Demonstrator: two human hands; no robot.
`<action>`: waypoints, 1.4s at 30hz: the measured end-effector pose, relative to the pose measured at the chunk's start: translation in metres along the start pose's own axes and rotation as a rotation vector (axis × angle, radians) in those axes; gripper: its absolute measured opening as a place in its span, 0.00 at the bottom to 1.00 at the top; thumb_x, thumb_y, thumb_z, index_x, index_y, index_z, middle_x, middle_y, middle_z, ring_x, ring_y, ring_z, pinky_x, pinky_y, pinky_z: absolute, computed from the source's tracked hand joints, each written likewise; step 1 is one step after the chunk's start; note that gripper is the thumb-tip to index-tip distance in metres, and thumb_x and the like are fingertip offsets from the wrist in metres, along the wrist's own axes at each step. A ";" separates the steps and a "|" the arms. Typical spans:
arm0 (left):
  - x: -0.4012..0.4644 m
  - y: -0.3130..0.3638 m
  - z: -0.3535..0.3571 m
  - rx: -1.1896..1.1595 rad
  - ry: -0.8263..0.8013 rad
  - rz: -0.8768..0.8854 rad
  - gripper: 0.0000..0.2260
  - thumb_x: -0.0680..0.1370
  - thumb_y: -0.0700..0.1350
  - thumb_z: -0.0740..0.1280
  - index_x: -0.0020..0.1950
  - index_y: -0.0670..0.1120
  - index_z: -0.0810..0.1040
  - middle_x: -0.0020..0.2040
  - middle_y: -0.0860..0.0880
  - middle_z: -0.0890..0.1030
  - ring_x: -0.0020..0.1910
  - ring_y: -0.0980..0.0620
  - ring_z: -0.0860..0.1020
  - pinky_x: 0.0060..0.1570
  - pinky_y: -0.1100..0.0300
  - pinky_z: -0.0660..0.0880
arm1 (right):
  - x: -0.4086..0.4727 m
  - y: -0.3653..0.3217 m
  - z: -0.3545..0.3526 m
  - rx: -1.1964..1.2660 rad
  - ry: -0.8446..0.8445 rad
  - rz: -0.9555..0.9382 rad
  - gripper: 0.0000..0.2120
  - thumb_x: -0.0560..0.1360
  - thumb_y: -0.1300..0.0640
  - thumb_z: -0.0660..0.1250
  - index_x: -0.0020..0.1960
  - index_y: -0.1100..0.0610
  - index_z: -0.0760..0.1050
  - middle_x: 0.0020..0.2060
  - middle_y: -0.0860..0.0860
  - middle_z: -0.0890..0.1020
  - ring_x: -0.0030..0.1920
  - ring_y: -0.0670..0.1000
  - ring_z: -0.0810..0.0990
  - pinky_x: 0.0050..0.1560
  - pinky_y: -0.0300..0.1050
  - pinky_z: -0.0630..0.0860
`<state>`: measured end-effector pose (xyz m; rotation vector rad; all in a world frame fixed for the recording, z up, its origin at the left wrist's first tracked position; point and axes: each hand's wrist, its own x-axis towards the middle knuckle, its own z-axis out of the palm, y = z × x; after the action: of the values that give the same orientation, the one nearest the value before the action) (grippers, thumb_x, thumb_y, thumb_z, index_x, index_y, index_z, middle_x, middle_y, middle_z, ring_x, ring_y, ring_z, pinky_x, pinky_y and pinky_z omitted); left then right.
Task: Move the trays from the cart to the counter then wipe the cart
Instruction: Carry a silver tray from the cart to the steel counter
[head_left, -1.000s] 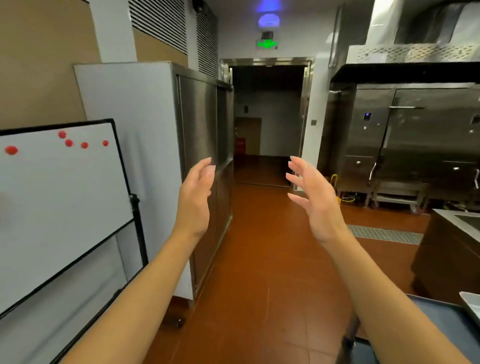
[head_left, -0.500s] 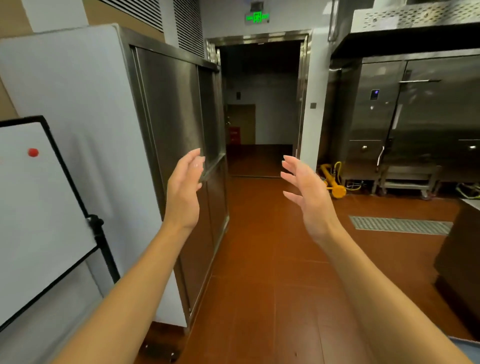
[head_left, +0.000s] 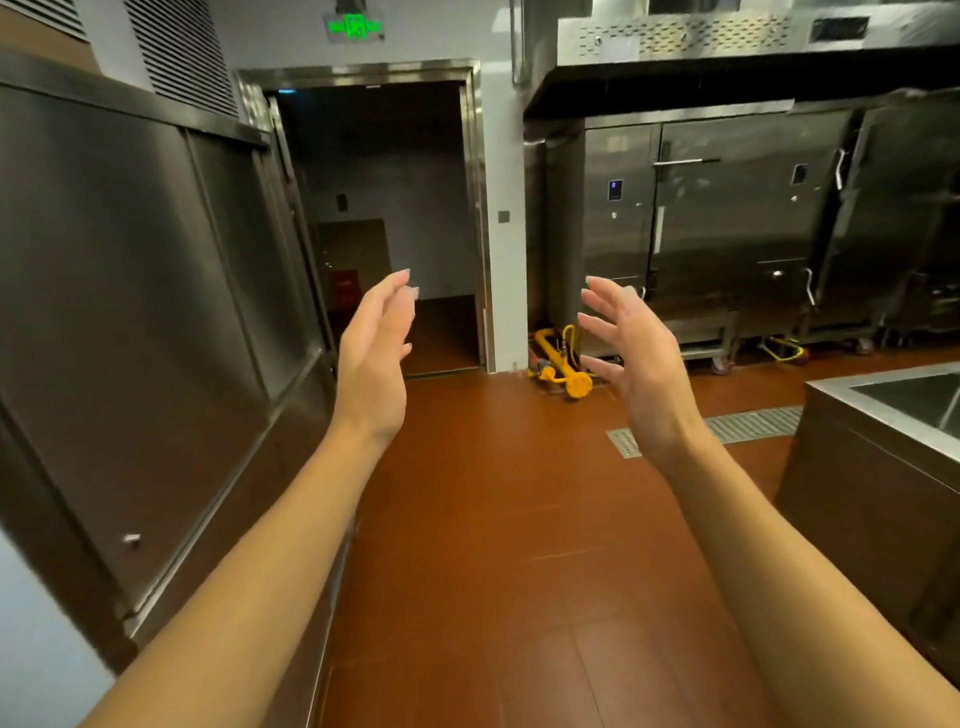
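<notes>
Hands raised: our left hand (head_left: 375, 358) and right hand (head_left: 636, 358) spread, holding nothing; counter (head_left: 878, 415) lies right of them.

Whiteboard gone; sink counter (head_left: 883, 415) newly rightward.

Brushed, dully reflective steel cabinet (head_left: 156, 312) on the left — glossy red-brown floor tiles (head_left: 519, 519), a perforated metal drain grate (head_left: 748, 423) far right.
</notes>
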<state>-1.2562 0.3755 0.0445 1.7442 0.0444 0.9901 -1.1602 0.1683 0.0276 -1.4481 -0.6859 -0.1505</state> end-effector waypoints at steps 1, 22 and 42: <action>0.018 -0.015 0.011 -0.009 -0.008 -0.002 0.36 0.72 0.72 0.55 0.75 0.55 0.71 0.72 0.55 0.75 0.71 0.54 0.73 0.73 0.43 0.70 | 0.018 0.013 -0.002 -0.010 0.015 0.001 0.30 0.79 0.34 0.52 0.76 0.45 0.67 0.72 0.41 0.73 0.72 0.45 0.72 0.73 0.58 0.71; 0.367 -0.251 0.283 -0.200 -0.273 0.011 0.27 0.80 0.63 0.57 0.75 0.53 0.71 0.72 0.54 0.75 0.71 0.56 0.73 0.70 0.49 0.72 | 0.371 0.227 -0.116 -0.264 0.233 -0.021 0.29 0.81 0.35 0.51 0.78 0.45 0.67 0.70 0.36 0.73 0.71 0.40 0.72 0.72 0.55 0.73; 0.364 -0.222 0.773 -0.826 -1.223 0.068 0.24 0.80 0.61 0.58 0.73 0.53 0.73 0.67 0.59 0.78 0.66 0.63 0.75 0.67 0.53 0.73 | 0.347 0.236 -0.421 -0.692 1.162 0.151 0.28 0.80 0.35 0.57 0.77 0.44 0.68 0.72 0.39 0.74 0.73 0.44 0.72 0.73 0.59 0.70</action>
<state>-0.4384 0.0446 0.0224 1.2884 -1.0483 -0.1743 -0.6231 -0.0859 0.0158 -1.7188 0.4848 -1.0886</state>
